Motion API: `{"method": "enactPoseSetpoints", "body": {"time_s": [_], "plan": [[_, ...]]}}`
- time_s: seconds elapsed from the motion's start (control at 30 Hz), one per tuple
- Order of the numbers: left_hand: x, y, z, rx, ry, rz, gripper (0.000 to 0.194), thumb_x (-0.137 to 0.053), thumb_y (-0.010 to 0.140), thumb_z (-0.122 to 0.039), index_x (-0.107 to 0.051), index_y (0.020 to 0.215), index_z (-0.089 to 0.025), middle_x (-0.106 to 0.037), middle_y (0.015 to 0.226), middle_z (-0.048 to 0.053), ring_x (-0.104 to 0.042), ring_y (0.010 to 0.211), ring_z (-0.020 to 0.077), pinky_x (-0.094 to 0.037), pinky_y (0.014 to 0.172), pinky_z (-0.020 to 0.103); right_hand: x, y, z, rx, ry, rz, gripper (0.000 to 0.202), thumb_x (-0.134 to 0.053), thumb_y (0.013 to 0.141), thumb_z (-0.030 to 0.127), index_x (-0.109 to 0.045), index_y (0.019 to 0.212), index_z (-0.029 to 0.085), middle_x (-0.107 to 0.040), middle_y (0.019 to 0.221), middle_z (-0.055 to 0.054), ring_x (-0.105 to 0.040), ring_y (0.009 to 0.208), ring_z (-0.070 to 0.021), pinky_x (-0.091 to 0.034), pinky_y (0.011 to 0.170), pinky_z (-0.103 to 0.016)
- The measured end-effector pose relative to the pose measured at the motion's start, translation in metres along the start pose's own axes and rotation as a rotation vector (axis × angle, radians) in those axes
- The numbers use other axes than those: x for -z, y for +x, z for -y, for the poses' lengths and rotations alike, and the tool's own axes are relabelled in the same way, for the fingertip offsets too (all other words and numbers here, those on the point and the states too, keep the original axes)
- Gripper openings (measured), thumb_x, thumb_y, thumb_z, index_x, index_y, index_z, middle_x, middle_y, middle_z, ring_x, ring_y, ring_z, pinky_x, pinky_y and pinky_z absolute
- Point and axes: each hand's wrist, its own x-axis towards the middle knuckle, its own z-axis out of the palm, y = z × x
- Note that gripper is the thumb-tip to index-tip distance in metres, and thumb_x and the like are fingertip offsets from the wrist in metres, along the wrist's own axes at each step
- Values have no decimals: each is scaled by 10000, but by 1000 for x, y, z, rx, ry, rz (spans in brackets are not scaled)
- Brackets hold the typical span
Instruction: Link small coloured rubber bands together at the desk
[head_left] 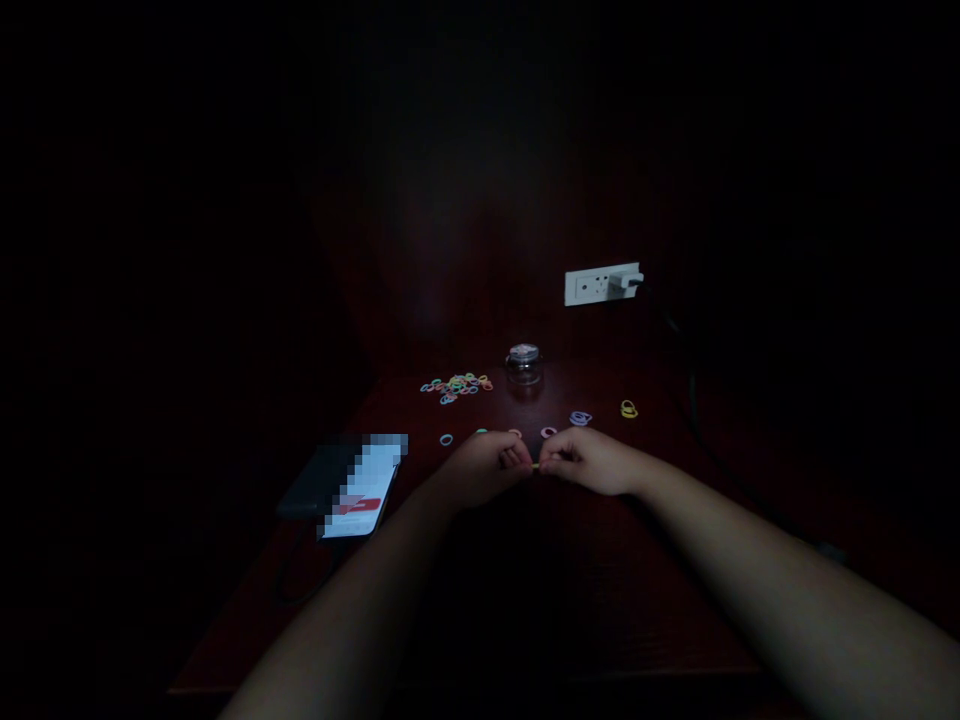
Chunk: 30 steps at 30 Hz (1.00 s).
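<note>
My left hand (pixel 491 466) and my right hand (pixel 589 461) meet over the middle of the table, fingers pinched. Between their fingertips is a small yellow rubber band (pixel 535 466), gripped from both sides; most of it is hidden. Just beyond the hands lie a blue band (pixel 446 440), a pink band (pixel 549 433), and partly covered green and pink ones. Past my right hand sit a small purple group of bands (pixel 580 418) and a yellow group (pixel 629 409). A mixed pile of coloured bands (pixel 457 387) lies farther back on the left.
A clear round jar (pixel 523 366) stands at the back of the dark red table (pixel 645 620). On the left, a lit phone (pixel 367 495) lies by a dark flat object (pixel 315 482) with a cable. A wall socket (pixel 589 286) holds a plugged charger, its cord trailing down the right.
</note>
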Motion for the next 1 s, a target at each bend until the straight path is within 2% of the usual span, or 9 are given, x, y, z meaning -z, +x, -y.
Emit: {"method": "enactPoseSetpoints", "body": {"time_s": [0.3, 0.5, 0.73, 1.0], "plan": [[-3, 1, 4, -21, -11, 4, 130, -601, 762, -263, -609, 791, -136, -616, 717, 12, -558, 648, 95, -445, 595, 204, -2, 1, 0, -26, 24, -2, 249, -525, 794, 348, -626, 711, 136, -445, 570, 30, -364, 536, -85, -273, 504, -215], [-3, 2, 2, -9, -7, 1, 150, -618, 750, -273, -615, 799, -131, -625, 733, 19, -569, 660, 98, -459, 605, 208, -2, 2, -1, -42, 107, 12, 237, -555, 777, 360, -618, 765, 132, -463, 569, 40, -371, 514, -77, -289, 504, -211], [-6, 4, 6, -2, -48, -20, 164, -640, 736, -277, -606, 789, -126, -626, 719, 21, -583, 672, 103, -475, 630, 221, -4, 2, -7, -15, 110, -32, 225, -604, 747, 346, -605, 838, 139, -479, 595, 42, -394, 532, -80, -293, 510, -205], [-6, 4, 7, -4, -42, -20, 203, -655, 724, -292, -615, 833, -126, -643, 751, 32, -592, 699, 108, -486, 659, 229, -2, 2, -3, 0, 33, -30, 241, -538, 798, 362, -598, 772, 129, -486, 605, 21, -410, 551, -90, -312, 518, -211]]}}
